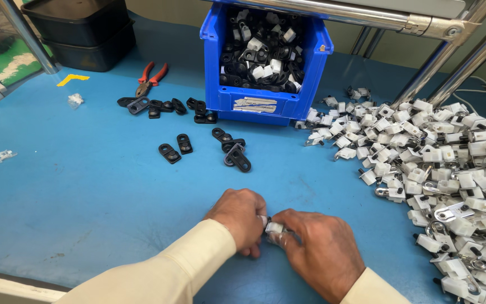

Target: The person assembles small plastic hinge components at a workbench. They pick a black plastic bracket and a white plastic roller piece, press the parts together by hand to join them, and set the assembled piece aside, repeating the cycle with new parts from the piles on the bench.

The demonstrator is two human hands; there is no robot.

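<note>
My left hand [241, 218] and my right hand [317, 247] meet low on the blue table [85, 186], both pinching one small white plastic part [274, 227] with a black piece at its left end. The fingers cover most of the part. Cream sleeves cover both forearms. Several loose black oval plastic pieces [236, 155] lie on the table a little beyond my hands.
A blue bin [265, 104] full of black and white parts stands at the back centre. A big heap of white clip parts [451, 169] fills the right side. Red-handled pliers [150, 79] and black trays [80, 28] sit back left. Metal frame tubes [451, 62] rise at right.
</note>
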